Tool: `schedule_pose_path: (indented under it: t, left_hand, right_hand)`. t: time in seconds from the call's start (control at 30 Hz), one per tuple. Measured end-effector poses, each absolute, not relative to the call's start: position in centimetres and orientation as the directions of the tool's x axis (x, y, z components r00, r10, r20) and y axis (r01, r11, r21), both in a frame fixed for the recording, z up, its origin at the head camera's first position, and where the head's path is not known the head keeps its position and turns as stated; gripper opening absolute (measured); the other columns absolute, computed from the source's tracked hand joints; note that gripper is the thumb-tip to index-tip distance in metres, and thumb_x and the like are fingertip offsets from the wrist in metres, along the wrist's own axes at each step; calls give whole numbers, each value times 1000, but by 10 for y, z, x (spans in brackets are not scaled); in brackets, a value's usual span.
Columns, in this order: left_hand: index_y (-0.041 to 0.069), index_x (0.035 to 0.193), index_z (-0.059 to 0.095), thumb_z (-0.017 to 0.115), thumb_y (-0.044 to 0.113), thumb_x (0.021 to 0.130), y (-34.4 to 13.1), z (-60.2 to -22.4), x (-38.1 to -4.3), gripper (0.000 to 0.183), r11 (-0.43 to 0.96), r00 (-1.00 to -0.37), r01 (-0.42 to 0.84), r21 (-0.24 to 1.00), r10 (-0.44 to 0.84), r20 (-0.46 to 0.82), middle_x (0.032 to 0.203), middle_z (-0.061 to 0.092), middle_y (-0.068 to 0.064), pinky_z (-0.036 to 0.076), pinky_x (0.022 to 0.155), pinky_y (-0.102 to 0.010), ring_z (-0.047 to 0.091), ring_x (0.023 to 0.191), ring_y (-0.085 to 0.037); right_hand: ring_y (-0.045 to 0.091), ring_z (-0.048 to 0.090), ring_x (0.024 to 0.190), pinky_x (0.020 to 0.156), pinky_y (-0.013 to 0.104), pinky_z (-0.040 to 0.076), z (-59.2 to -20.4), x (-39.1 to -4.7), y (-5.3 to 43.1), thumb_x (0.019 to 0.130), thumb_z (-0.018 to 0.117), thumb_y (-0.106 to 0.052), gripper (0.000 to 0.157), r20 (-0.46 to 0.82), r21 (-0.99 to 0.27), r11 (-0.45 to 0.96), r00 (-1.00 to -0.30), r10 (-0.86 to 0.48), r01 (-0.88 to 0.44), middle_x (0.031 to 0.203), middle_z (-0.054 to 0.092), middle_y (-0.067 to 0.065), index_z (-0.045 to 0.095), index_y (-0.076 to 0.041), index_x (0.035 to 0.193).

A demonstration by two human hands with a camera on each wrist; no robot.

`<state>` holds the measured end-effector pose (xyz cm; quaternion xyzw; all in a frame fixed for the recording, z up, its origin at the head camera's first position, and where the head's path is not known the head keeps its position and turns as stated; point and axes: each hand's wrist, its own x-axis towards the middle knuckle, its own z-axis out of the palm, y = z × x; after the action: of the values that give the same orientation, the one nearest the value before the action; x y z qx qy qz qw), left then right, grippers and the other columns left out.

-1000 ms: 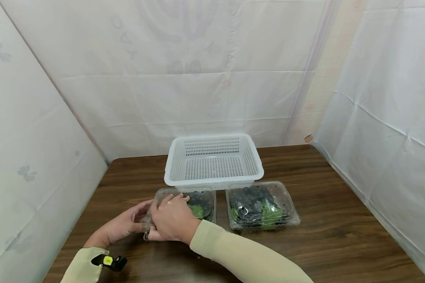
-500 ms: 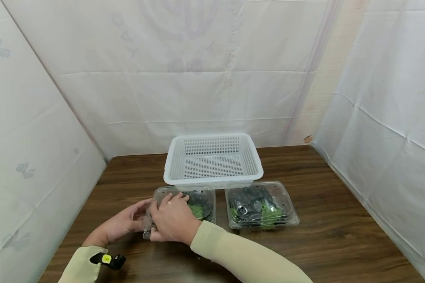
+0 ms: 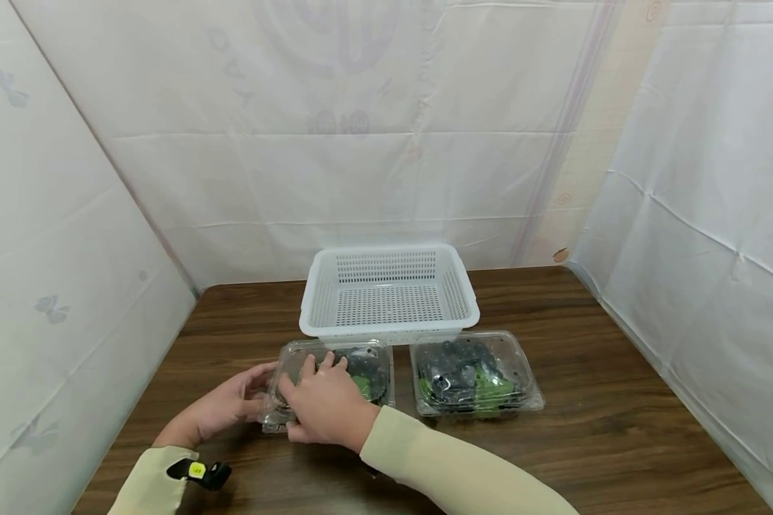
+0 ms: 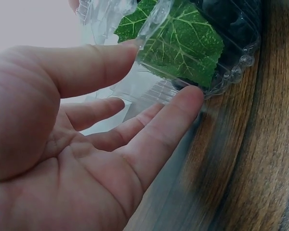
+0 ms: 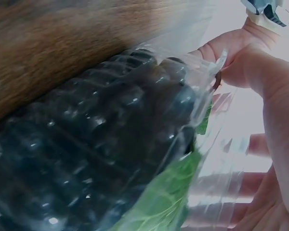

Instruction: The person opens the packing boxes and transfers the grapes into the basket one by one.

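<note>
A clear plastic clamshell box of dark grapes [image 3: 376, 365] lies in front of the basket, a green leaf [image 4: 183, 45] inside against its wall. At its left end is my left hand [image 3: 235, 400]. The left wrist view shows that thumb's tip at the lid's edge and the index fingertip by the lower corner, the plastic between them. My right hand [image 3: 331, 404] lies over the lid with its fingers spread on top. In the right wrist view, its fingers show through the clear lid [image 5: 221, 168], and dark grapes [image 5: 96, 134] fill the box below.
A second clamshell box of dark grapes [image 3: 477, 372] with green leaves stands to the right on the brown wooden table [image 3: 586, 400]. Behind both is a white slotted plastic basket [image 3: 386, 332]. White sheets [image 3: 386, 179] hang around the table's back and sides.
My right hand has shifted slightly to the right across the lid, its fingers spread wider and its thumb farther from the box's left front corner. The left hand has hardly moved.
</note>
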<state>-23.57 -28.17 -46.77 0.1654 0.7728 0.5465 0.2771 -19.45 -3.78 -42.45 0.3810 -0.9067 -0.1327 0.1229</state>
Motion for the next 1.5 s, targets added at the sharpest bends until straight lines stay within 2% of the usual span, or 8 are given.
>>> schedule_pose_path:
  t: [0.17, 0.4, 0.63, 0.8, 1.13, 1.5]
  left_hand:
    - [-7, 160, 10, 66, 16, 100, -282, -468, -235, 85, 345, -792, -51, 937, 558, -248, 152, 35, -40, 60, 88, -35, 63, 118, -24]
    - [-6, 161, 10, 65, 13, 100, -277, -465, -233, 84, 318, -790, -84, 944, 556, -258, 150, 37, -38, 61, 86, -37, 65, 115, -25]
    - [-8, 160, 12, 65, 14, 100, -275, -463, -232, 82, 311, -790, -123, 943, 544, -282, 149, 40, -37, 61, 88, -43, 66, 114, -26]
    - [-10, 158, 15, 67, 13, 99, -274, -462, -232, 83, 303, -790, -148, 942, 537, -296, 148, 42, -36, 61, 89, -44, 67, 113, -26]
    - [-12, 157, 17, 68, 12, 98, -274, -459, -229, 82, 324, -804, -137, 936, 515, -296, 148, 42, -38, 61, 88, -44, 66, 114, -25]
    - [-10, 158, 18, 69, 14, 97, -274, -460, -229, 83, 341, -811, -132, 931, 503, -300, 147, 44, -36, 62, 86, -44, 65, 113, -25]
  right_hand:
    - [41, 62, 128, 100, 49, 57, -426, -194, -26, 98, 53, -66, 65, 127, 253, 674, -667, -734, -694, 147, 58, 16, 49, -27, 150]
    - [38, 57, 135, 110, 46, 51, -431, -195, -4, 97, 60, -59, 57, 220, 178, 636, -599, -770, -751, 145, 58, 11, 58, -25, 142]
    - [38, 53, 139, 119, 43, 42, -433, -195, 17, 95, 66, -55, 60, 251, 87, 630, -595, -764, -772, 148, 57, 14, 57, -22, 144]
    - [37, 51, 141, 119, 44, 42, -428, -195, 32, 93, 68, -58, 67, 234, 44, 639, -614, -754, -768, 150, 56, 14, 54, -22, 148]
    - [36, 50, 143, 117, 46, 44, -425, -197, 59, 92, 71, -51, 62, 211, -17, 621, -609, -764, -784, 151, 55, 13, 56, -23, 146]
    - [32, 48, 144, 116, 44, 45, -421, -203, 80, 85, 78, -57, 75, 169, -24, 621, -615, -770, -784, 152, 54, 13, 55, -24, 147]
